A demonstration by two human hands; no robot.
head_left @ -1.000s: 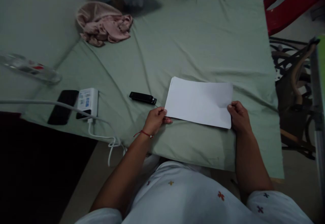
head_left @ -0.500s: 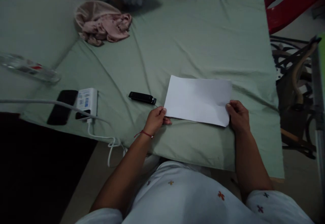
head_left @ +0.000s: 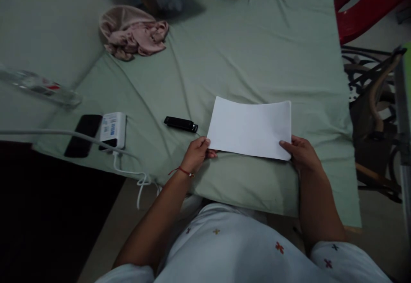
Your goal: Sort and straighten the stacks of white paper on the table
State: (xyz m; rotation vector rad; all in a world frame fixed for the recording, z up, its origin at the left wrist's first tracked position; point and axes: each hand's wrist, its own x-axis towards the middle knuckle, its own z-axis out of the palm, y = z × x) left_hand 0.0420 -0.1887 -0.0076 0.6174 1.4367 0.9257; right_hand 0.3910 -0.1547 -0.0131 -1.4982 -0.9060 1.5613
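Observation:
A blank white sheet of paper (head_left: 250, 126) lies over the near part of a bed covered in a pale green sheet (head_left: 244, 52). My left hand (head_left: 196, 153) pinches the paper's near left corner. My right hand (head_left: 301, 153) grips its near right corner, with the thumb on top. The paper bows slightly between the two hands. A small black stick-shaped device (head_left: 180, 123) lies on the bed just left of the paper.
A crumpled pink cloth (head_left: 133, 32) lies at the back left. A white power adapter (head_left: 112, 128) with a cable and a black phone (head_left: 81, 135) sit at the bed's left edge. A clear bottle (head_left: 40, 88) lies farther left. A red chair (head_left: 369, 4) stands at the right.
The paper has turned a little and now sits squarer to me. My right hand has slid down to the near right corner. My left hand has stayed in place.

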